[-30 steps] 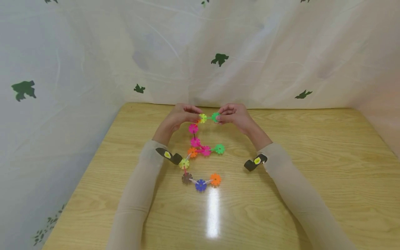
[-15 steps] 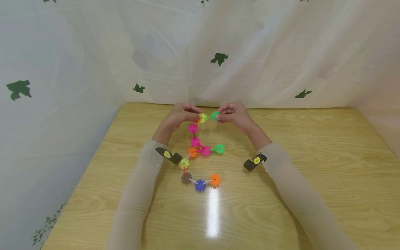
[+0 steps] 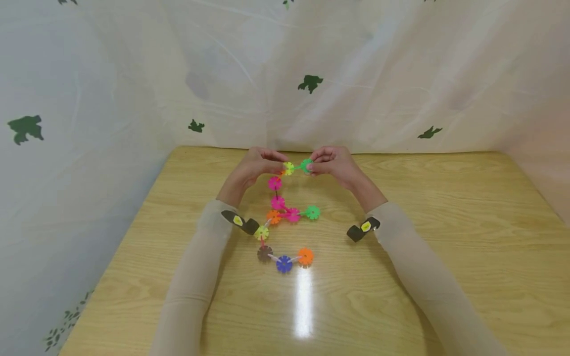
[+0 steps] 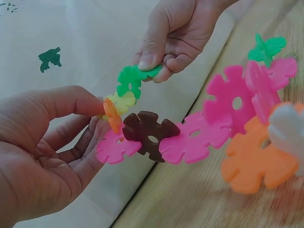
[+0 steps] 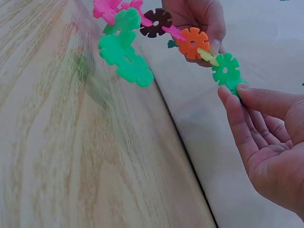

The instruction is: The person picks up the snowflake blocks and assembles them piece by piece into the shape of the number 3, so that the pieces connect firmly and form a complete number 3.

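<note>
A long chain of notched, interlocking plastic snowflake discs runs over the table in the head view. At its far end, the thumb and fingers of my left hand (image 3: 258, 164) pinch a yellow disc (image 3: 289, 168), beside an orange disc (image 4: 112, 115). My right hand (image 3: 337, 167) pinches the green disc (image 5: 234, 85) at the tip. Below the left hand, the chain continues through pink discs (image 3: 275, 183) and a brown disc (image 4: 151, 135). A short branch ends in another green disc (image 3: 313, 212). Nearer me come a dark disc (image 3: 264, 253), a blue disc (image 3: 284, 264) and an orange end disc (image 3: 305, 256).
The wooden table (image 3: 445, 237) carries the chain and has a bright light reflection in front. A pale curtain (image 3: 356, 113) with green leaf shapes hangs right behind its far edge. Black wrist straps (image 3: 363, 230) sit over the sleeves, the left one overlapping a pale yellow disc (image 3: 262, 233).
The head view has shifted very slightly. Both hands keep the same grip and place, with no clear movement of the chain.
</note>
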`<move>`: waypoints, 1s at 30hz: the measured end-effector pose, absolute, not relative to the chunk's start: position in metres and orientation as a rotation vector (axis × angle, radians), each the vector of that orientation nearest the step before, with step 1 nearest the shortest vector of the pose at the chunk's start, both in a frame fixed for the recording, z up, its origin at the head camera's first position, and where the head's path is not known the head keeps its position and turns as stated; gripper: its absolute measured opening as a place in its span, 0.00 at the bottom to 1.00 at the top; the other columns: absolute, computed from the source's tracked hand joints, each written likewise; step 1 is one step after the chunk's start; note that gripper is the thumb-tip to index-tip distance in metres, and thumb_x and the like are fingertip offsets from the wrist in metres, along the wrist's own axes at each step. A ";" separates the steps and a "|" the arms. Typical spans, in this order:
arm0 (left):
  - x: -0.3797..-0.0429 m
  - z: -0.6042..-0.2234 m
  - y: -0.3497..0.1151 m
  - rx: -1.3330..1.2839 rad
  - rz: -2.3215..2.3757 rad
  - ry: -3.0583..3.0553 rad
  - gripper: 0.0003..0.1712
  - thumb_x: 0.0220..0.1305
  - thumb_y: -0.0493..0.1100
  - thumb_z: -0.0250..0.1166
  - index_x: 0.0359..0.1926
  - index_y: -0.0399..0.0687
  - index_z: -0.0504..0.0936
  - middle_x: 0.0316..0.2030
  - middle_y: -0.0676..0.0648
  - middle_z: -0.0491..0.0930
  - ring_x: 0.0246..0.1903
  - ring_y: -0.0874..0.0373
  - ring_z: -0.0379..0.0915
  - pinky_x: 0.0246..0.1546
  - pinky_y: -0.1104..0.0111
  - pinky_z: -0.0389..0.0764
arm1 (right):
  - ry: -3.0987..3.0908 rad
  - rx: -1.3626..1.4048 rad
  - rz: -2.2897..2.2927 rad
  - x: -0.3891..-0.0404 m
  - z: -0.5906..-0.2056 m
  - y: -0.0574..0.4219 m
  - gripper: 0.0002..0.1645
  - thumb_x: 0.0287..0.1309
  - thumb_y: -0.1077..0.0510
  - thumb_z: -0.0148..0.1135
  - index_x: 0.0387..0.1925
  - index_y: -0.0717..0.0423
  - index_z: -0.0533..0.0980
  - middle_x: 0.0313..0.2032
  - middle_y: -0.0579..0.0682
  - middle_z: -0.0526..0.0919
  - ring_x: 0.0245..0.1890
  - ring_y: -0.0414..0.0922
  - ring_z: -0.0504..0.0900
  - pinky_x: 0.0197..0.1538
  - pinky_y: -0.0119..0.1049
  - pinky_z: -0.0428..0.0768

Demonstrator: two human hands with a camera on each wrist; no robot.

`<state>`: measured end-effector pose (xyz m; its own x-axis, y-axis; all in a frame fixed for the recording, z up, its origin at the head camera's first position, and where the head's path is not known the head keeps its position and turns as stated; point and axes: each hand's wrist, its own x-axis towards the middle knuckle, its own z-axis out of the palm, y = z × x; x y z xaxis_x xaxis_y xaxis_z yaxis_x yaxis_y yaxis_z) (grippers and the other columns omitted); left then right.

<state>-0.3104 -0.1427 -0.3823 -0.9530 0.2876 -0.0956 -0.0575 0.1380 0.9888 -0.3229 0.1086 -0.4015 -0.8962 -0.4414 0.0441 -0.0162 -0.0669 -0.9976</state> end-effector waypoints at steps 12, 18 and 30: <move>-0.310 -0.383 -0.142 0.248 1.876 2.196 0.14 0.62 0.29 0.68 0.48 0.26 0.84 0.34 0.52 0.86 0.30 0.62 0.84 0.40 0.69 0.88 | 1.944 -0.481 -1.958 -0.323 -0.400 0.110 0.06 0.60 0.72 0.67 0.37 0.63 0.78 0.27 0.47 0.87 0.28 0.42 0.88 0.42 0.41 0.89; -0.309 -0.383 -0.142 0.245 1.877 2.198 0.14 0.62 0.29 0.68 0.49 0.26 0.84 0.34 0.52 0.86 0.31 0.62 0.84 0.40 0.68 0.88 | 1.944 -0.467 -1.956 -0.322 -0.399 0.109 0.06 0.60 0.71 0.67 0.37 0.63 0.78 0.27 0.47 0.87 0.29 0.42 0.88 0.44 0.43 0.89; -0.308 -0.382 -0.140 0.243 1.891 2.187 0.13 0.62 0.28 0.67 0.47 0.26 0.85 0.34 0.52 0.86 0.30 0.62 0.84 0.39 0.68 0.88 | 1.922 -0.491 -1.984 -0.322 -0.400 0.110 0.05 0.60 0.72 0.66 0.37 0.64 0.78 0.27 0.47 0.87 0.28 0.42 0.88 0.42 0.42 0.89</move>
<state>-0.3077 -0.1404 -0.3818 -0.9576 0.2791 -0.0717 -0.0306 0.1489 0.9884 -0.3221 0.1100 -0.4002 -0.8848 -0.4657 0.0148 0.0000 -0.0318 -0.9995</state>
